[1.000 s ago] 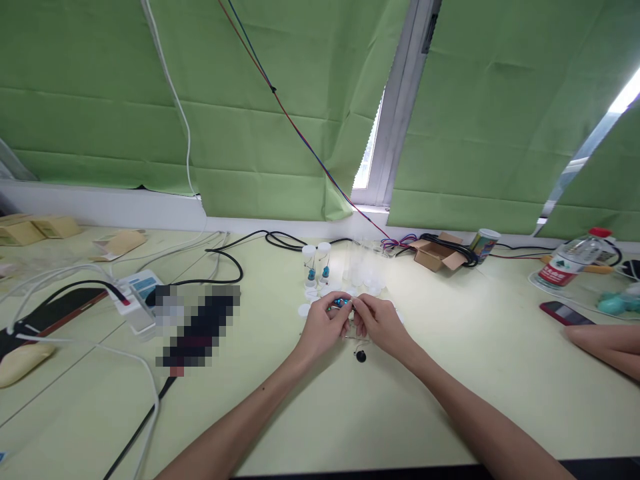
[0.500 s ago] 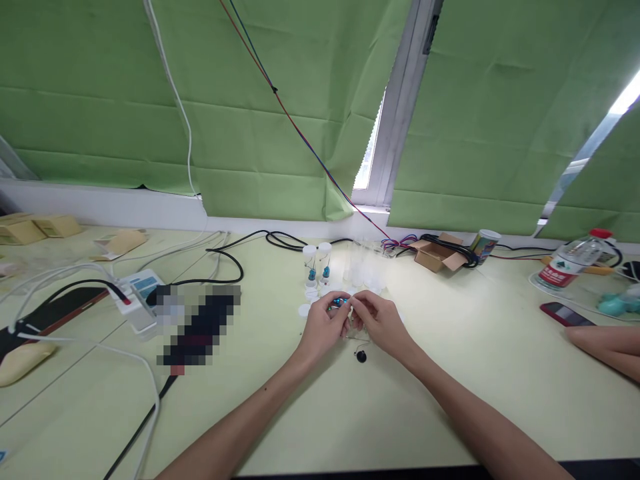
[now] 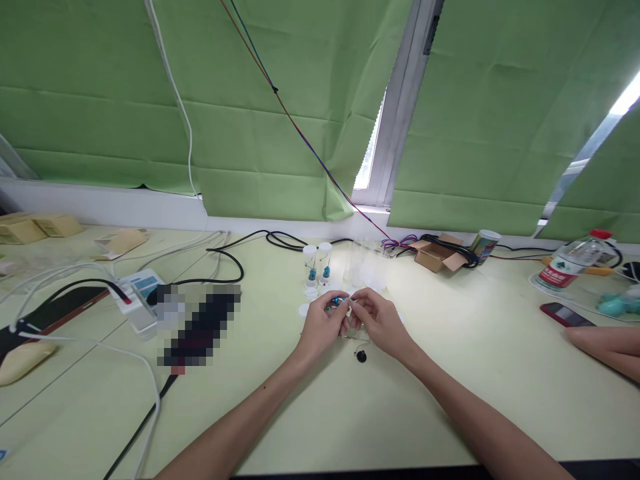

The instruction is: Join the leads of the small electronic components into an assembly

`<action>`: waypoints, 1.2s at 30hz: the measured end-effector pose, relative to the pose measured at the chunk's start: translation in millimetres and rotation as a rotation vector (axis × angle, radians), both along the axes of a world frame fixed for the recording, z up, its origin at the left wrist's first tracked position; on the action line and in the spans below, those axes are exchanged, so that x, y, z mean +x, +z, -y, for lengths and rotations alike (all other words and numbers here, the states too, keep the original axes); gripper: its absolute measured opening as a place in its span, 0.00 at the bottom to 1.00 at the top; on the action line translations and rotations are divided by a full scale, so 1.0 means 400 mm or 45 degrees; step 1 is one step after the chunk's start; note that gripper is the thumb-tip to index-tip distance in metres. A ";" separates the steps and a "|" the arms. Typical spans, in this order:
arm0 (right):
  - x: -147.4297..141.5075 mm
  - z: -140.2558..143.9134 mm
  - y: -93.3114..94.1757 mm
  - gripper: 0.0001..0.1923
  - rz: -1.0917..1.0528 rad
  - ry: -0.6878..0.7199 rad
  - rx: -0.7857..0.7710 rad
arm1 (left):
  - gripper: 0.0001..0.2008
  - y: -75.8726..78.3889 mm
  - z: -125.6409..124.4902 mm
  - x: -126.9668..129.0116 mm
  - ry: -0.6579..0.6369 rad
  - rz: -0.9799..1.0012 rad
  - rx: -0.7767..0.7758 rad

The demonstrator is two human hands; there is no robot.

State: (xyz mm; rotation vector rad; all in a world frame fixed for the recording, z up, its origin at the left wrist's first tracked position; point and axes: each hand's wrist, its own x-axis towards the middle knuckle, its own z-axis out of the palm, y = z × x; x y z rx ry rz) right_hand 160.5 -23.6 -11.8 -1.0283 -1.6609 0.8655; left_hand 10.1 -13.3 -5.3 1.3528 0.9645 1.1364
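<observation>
My left hand (image 3: 320,325) is closed around a small shiny blue piece (image 3: 337,301), of which only a part shows between thumb and fingers. Right against it, my right hand (image 3: 384,325) pinches at the same spot; what its fingertips hold is too small to make out. Just below both hands lies a small round black part (image 3: 361,357) with a thin wire-like strand. Behind the left hand, two small clear tubes with white caps stand upright, a left tube (image 3: 309,252) and a right tube (image 3: 325,250), each with a blue piece inside. A white disc (image 3: 303,310) lies beside my left fingers.
Clear plastic pieces (image 3: 365,263) stand behind my hands. A cardboard box (image 3: 436,259), a can (image 3: 485,245) and black cables line the back. A power strip (image 3: 140,303) lies left. At right are a water bottle (image 3: 570,263), a phone (image 3: 565,315) and another person's arm (image 3: 607,347).
My right fingers have shifted very slightly at the pinching point. Otherwise both hands and the things on the table stay where they were.
</observation>
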 end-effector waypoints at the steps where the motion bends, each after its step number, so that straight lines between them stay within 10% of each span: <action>1: 0.000 0.000 -0.001 0.14 -0.006 0.001 -0.009 | 0.16 -0.001 0.000 0.000 -0.004 -0.003 0.004; 36: 0.000 -0.001 0.004 0.09 0.003 -0.002 0.011 | 0.16 -0.004 -0.004 0.002 0.020 0.000 0.013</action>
